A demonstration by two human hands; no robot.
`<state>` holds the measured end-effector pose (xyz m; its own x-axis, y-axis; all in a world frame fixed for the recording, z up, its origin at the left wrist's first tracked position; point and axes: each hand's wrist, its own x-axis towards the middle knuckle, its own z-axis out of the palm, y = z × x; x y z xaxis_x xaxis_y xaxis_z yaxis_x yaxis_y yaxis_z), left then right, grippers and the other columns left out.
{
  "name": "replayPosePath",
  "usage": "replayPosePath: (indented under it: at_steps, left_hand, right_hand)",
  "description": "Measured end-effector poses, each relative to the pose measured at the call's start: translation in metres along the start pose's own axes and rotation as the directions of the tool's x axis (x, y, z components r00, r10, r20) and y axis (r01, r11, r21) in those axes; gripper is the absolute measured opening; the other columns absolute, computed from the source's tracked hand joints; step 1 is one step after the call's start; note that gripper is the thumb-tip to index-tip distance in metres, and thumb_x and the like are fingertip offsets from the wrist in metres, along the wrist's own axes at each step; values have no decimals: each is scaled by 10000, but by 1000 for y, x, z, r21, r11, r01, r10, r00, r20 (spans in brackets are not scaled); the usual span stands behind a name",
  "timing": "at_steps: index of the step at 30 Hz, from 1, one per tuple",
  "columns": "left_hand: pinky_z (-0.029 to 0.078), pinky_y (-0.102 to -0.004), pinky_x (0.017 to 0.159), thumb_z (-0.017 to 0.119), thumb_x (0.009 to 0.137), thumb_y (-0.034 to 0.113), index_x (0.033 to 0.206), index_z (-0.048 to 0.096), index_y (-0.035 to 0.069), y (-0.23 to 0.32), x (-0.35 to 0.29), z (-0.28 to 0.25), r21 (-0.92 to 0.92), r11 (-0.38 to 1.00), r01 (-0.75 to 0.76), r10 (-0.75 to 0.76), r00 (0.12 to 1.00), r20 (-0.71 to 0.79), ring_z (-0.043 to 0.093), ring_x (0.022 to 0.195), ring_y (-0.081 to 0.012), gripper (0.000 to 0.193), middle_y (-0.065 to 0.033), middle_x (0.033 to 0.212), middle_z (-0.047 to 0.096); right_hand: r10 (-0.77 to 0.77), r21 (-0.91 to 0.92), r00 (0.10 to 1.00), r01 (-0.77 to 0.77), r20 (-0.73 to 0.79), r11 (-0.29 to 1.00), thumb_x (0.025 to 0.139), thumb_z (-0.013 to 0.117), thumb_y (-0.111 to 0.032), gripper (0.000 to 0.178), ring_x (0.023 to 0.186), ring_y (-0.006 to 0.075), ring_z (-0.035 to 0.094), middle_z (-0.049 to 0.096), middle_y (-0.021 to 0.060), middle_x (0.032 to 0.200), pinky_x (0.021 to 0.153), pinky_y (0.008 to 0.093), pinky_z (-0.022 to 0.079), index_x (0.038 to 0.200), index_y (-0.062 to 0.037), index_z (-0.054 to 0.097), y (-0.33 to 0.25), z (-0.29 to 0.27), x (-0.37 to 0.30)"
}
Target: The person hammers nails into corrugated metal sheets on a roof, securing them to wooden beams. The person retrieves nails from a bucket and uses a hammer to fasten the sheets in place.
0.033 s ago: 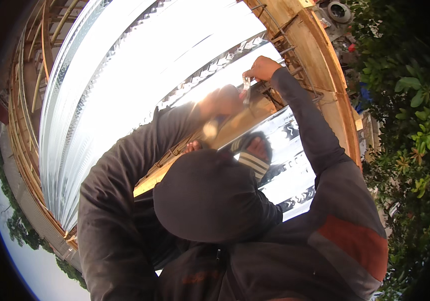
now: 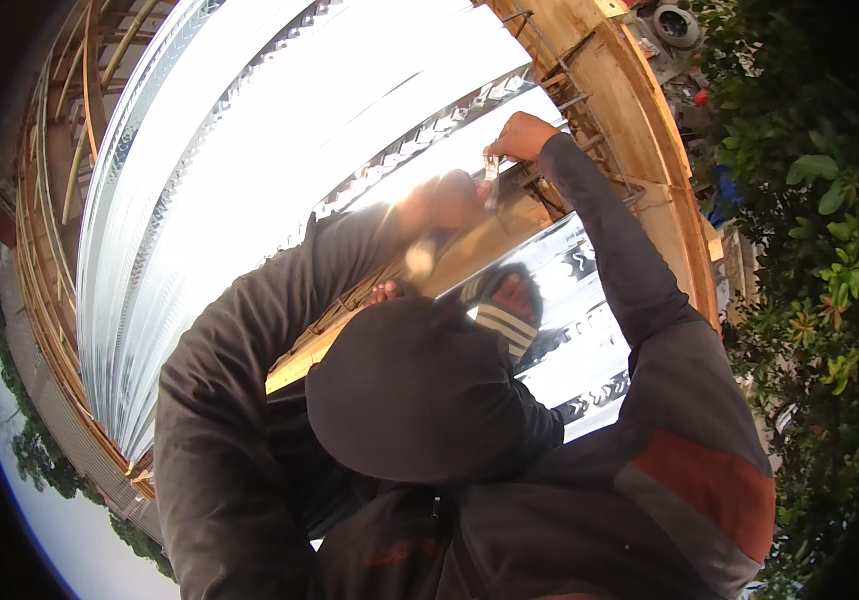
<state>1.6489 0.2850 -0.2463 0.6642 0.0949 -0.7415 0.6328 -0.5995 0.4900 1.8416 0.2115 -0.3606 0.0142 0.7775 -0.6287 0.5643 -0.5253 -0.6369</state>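
Observation:
My right hand [image 2: 521,137] is closed in a pinch around the upper end of a small shiny, see-through strip [image 2: 491,180] with a bit of red by its lower part. What kind of thing the strip is, I cannot tell. Close beside its lower end is my left hand [image 2: 444,200], curled and washed out by sun glare, so whatever it grips stays unclear. Both hands are over the gap between bright ribbed metal sheets [image 2: 409,110], where a brown wooden board [image 2: 509,225] shows.
A foot in a striped sandal [image 2: 507,325] rests on the sheets. Dark rounded cloth [image 2: 409,390] covers the middle of the view. Wooden formwork [image 2: 649,130] with protruding rebar [image 2: 574,100] edges the right side; leafy branches [image 2: 829,260] stand beyond it. Bamboo poles [image 2: 74,170] lie at left.

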Motion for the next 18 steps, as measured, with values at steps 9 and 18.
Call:
replayPosePath:
  at_steps: [9, 18]
  left_hand:
    - [528, -426, 691, 627, 820, 338, 900, 734, -67, -12, -35, -12, -22, 999, 28, -29, 998, -61, 682, 735, -351, 427, -255, 809, 691]
    - [509, -404, 586, 531, 930, 134, 1554, 302, 23, -64, -84, 21, 64, 954, -294, 274, 936, 222, 625, 659, -308, 675, -138, 775, 626]
  right_hand:
    - [147, 413, 950, -255, 276, 874, 860, 656, -375, 304, 486, 118, 402, 588, 3, 688, 503, 320, 409, 861, -77, 714, -12, 4, 24]
    - [206, 545, 961, -274, 184, 793, 897, 673, -192, 244, 438, 20, 286, 760, 85, 978, 358, 217, 197, 1029, 13, 685, -35, 26, 34]
